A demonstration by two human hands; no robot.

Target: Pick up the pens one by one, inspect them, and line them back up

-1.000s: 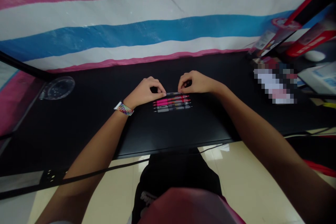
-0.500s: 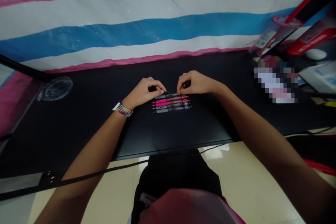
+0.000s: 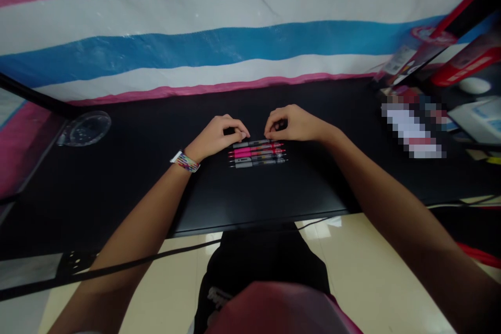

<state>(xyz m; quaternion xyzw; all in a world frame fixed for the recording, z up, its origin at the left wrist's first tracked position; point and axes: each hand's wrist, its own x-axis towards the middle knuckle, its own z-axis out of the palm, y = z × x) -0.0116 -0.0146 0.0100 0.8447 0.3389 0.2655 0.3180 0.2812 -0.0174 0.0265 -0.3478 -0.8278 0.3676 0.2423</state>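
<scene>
Several pens lie side by side on the black table (image 3: pixel 219 193), pointing left to right. Pink pens (image 3: pixel 256 153) are in the middle of the row, and a grey pen (image 3: pixel 258 163) is nearest the front edge. At the upper left of the row is my left hand (image 3: pixel 221 135), thumb and forefinger curled near the end of the farthest grey pen (image 3: pixel 250 143). My right hand (image 3: pixel 291 122) rests by that pen's other end, its fingers curled into a pinch. Whether either hand grips the pen is too small to tell.
A clear round plastic lid (image 3: pixel 88 129) lies at the left. On the right stand a clear cup (image 3: pixel 407 55) with a pink rim and a red container (image 3: pixel 465 65), near a white rounded object (image 3: pixel 474 85). A striped sheet (image 3: pixel 235 44) hangs behind.
The whole view has shifted slightly. Both hands and the pens keep nearly the same places relative to each other.
</scene>
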